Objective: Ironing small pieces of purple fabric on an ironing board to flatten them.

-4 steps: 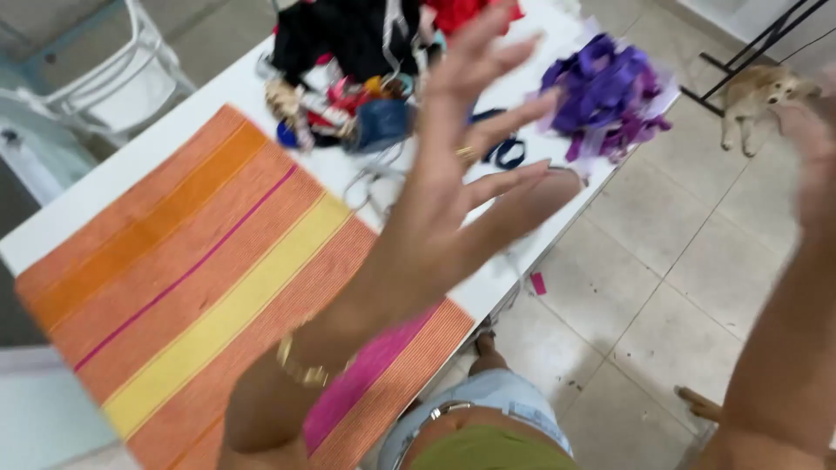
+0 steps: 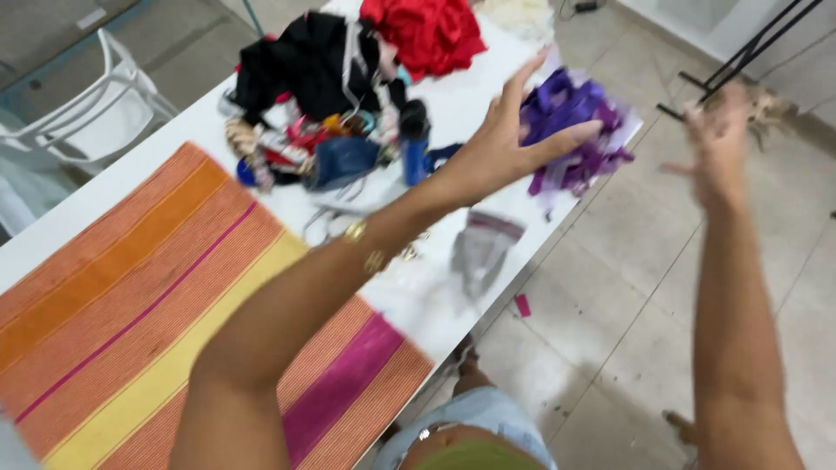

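We are holding our left hand, fingers spread and empty, just beside the purple fabric scraps at the table's far right edge, right hand blurred, seemingly open; scraps probably light, soft, best gathered by bunching.

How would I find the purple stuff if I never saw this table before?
Look at the long white table with the striped orange mat. Go to its far corner, past the messy pile of dark clothes, right by the edge near the tiled floor. The purple fabric pile lies there just beyond the open left hand, the only purple heap.
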